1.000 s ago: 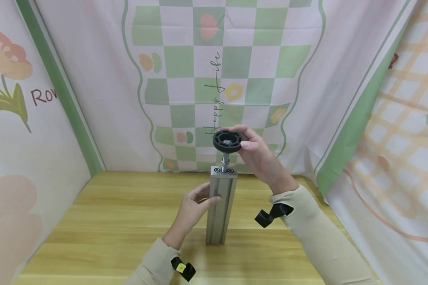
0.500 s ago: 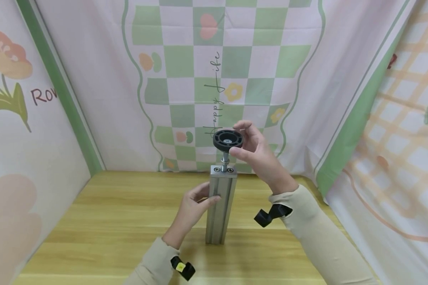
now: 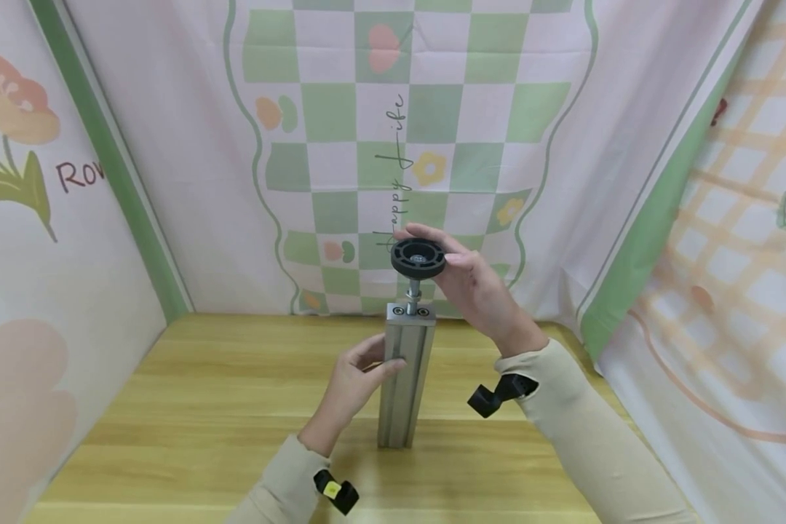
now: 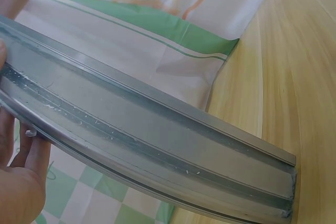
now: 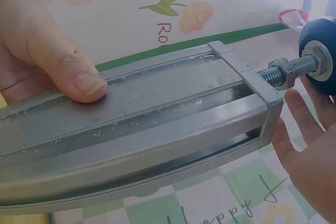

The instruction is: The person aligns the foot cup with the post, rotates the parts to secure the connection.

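An aluminium extrusion [image 3: 401, 393] stands upright on the table. My left hand [image 3: 350, 386] grips its upper part from the left, with the thumb laid across the near face, as the right wrist view also shows. A metal end plate [image 5: 249, 77] caps the top. From it rises a threaded stud [image 5: 304, 66] with a hex nut [image 5: 284, 73], carrying a black round levelling foot [image 3: 406, 273]. My right hand [image 3: 481, 298] holds the foot's rim from the right, thumb on the near right edge and fingers reaching round the far side.
The wooden table [image 3: 236, 400] extends to a printed curtain [image 3: 334, 160] at the back. More patterned cloth [image 3: 727, 291] hangs on the right, and a printed panel [image 3: 52, 291] closes off the left. Black brackets are strapped to both wrists.
My right thumb and fingers first opened away from the foot's rim toward the near side, then moved round to its far right again. The left hand and extrusion have stayed put.
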`<action>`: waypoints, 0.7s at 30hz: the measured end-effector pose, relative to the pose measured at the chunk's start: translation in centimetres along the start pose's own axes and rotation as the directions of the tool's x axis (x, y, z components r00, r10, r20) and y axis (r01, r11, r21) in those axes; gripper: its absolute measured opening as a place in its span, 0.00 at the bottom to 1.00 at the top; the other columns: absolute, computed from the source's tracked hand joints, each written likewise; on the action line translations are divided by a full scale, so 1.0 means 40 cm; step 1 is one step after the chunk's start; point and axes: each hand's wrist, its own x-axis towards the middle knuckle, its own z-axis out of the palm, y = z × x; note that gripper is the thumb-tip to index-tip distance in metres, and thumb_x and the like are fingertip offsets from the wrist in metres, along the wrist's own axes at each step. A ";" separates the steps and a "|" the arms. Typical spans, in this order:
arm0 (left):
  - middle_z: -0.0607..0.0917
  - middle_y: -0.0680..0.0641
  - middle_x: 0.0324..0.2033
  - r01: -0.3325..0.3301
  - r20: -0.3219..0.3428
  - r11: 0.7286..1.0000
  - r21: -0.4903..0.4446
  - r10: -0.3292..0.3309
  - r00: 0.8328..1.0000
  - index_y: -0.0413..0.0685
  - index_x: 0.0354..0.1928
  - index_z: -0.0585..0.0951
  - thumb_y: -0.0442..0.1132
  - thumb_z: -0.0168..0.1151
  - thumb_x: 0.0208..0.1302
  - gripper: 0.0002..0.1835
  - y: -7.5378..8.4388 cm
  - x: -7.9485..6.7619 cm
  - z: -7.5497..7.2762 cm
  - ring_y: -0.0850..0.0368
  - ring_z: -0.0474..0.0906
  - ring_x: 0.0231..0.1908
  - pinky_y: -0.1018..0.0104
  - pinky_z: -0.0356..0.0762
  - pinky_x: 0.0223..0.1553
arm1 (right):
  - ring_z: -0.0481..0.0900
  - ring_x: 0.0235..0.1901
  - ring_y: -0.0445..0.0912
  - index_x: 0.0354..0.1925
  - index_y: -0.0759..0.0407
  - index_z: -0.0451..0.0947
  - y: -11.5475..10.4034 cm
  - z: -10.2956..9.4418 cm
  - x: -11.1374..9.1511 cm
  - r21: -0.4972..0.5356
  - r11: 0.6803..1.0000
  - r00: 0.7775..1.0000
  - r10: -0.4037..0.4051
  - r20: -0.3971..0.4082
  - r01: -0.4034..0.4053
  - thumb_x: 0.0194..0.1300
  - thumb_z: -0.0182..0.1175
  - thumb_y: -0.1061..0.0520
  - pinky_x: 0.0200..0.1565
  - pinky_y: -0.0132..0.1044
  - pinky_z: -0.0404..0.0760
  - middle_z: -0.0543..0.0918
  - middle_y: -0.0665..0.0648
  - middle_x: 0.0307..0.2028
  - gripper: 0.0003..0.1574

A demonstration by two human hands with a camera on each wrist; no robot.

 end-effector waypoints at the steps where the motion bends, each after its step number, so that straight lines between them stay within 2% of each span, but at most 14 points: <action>1: 0.87 0.47 0.46 0.000 -0.001 1.000 -0.001 0.000 1.000 0.50 0.61 0.81 0.43 0.73 0.63 0.25 -0.001 0.000 0.000 0.53 0.82 0.49 0.59 0.79 0.54 | 0.61 0.71 0.58 0.74 0.63 0.58 0.000 0.000 0.000 0.000 1.000 1.000 0.000 -0.002 0.000 0.75 0.34 0.54 0.71 0.47 0.57 0.64 0.64 0.71 0.34; 8: 0.87 0.47 0.46 -0.001 0.001 1.000 0.001 0.001 1.000 0.51 0.61 0.81 0.44 0.72 0.63 0.25 -0.002 0.001 0.000 0.53 0.82 0.49 0.59 0.80 0.54 | 0.67 0.66 0.55 0.65 0.55 0.69 0.002 0.000 0.001 0.008 1.000 0.997 0.019 -0.081 -0.019 0.70 0.46 0.54 0.70 0.45 0.56 0.72 0.60 0.65 0.27; 11: 0.87 0.47 0.46 -0.002 -0.001 1.000 0.003 0.002 1.000 0.51 0.61 0.81 0.43 0.73 0.63 0.25 -0.003 0.003 -0.001 0.53 0.82 0.49 0.59 0.80 0.53 | 0.70 0.64 0.53 0.60 0.52 0.72 0.005 -0.001 -0.001 0.020 1.000 0.993 0.020 -0.114 -0.018 0.69 0.48 0.57 0.69 0.44 0.57 0.74 0.57 0.63 0.23; 14: 0.87 0.47 0.46 0.000 0.000 1.000 0.003 0.000 1.000 0.51 0.61 0.81 0.43 0.73 0.62 0.25 -0.003 0.004 -0.001 0.53 0.82 0.49 0.60 0.80 0.53 | 0.71 0.62 0.52 0.59 0.51 0.72 0.008 -0.002 -0.004 0.012 1.000 0.992 0.008 -0.127 -0.007 0.68 0.48 0.59 0.69 0.43 0.59 0.74 0.57 0.62 0.22; 18: 0.87 0.47 0.46 0.005 -0.001 1.000 0.001 -0.005 1.000 0.50 0.61 0.81 0.43 0.73 0.63 0.25 -0.004 0.003 -0.001 0.53 0.82 0.49 0.60 0.80 0.53 | 0.71 0.60 0.51 0.59 0.50 0.70 0.008 -0.003 -0.011 -0.034 0.999 0.989 0.017 -0.145 -0.022 0.66 0.49 0.60 0.65 0.40 0.66 0.72 0.59 0.62 0.23; 21: 0.87 0.47 0.46 0.005 -0.002 1.000 -0.001 -0.005 1.000 0.50 0.61 0.81 0.44 0.73 0.62 0.25 -0.004 0.003 0.000 0.53 0.82 0.49 0.60 0.80 0.53 | 0.74 0.54 0.48 0.60 0.51 0.68 0.006 -0.003 -0.015 -0.072 0.996 0.983 0.041 -0.178 -0.054 0.68 0.59 0.56 0.58 0.37 0.74 0.73 0.59 0.57 0.24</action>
